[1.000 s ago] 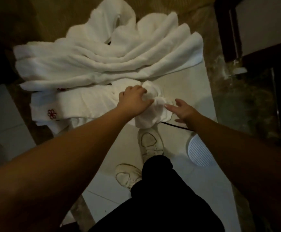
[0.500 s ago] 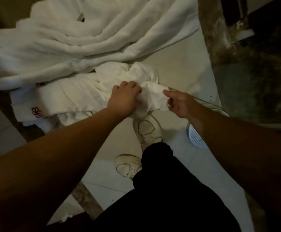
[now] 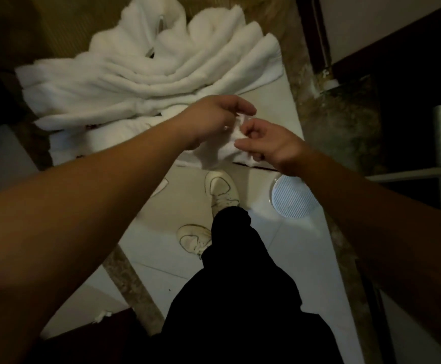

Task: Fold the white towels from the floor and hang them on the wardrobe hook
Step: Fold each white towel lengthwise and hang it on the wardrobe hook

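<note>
Both hands are on the small crumpled white cloth towel (image 3: 214,153) right above the shoes: left hand (image 3: 214,119) grips its upper bunch, right hand (image 3: 266,144) pinches the near corner. Its bulk trails left over the floor, under the left arm, so that side probably lifts last.

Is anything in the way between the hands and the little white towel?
No. The left hand and right hand already pinch the small towel. The big towel pile lies behind it. The wardrobe hook is not in view.
</note>
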Available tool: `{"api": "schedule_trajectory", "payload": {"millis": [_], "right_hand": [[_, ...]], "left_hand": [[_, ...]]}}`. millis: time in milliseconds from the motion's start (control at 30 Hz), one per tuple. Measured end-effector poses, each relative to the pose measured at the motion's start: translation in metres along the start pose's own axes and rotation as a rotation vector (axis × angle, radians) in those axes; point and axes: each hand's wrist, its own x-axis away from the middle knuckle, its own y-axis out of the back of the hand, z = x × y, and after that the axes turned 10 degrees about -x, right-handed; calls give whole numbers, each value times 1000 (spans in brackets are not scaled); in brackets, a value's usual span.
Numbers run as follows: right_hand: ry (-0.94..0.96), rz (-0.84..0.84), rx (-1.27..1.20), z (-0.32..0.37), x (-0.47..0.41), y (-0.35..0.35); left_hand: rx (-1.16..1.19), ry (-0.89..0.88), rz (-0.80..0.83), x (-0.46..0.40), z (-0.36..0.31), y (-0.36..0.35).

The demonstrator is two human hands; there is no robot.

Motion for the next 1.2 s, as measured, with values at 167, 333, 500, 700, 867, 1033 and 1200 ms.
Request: {"api": "schedule_trajectory", "payload": {"millis": [167, 333, 500, 700, 867, 1033, 1200], "right_hand": [[168, 28, 60, 73, 46, -35], [250, -14, 180, 121, 86, -68], [351, -68, 667, 169, 129, -118], [424, 10, 1190, 238, 183, -182], [482, -6, 1394, 288, 244, -209], [615, -42, 1346, 327, 312, -245], [794, 10, 1366, 355, 393, -274]], "left_hand": [[-136, 6, 41, 49, -46, 57], [-455, -3, -131, 115, -72, 100], [-712, -6, -316, 197, -101, 128], [-564, -7, -522, 317, -147, 162], [-430, 69, -705, 425, -179, 186], [-364, 67, -921, 523, -211, 171], [-248, 47, -1138, 617, -239, 125]]}}
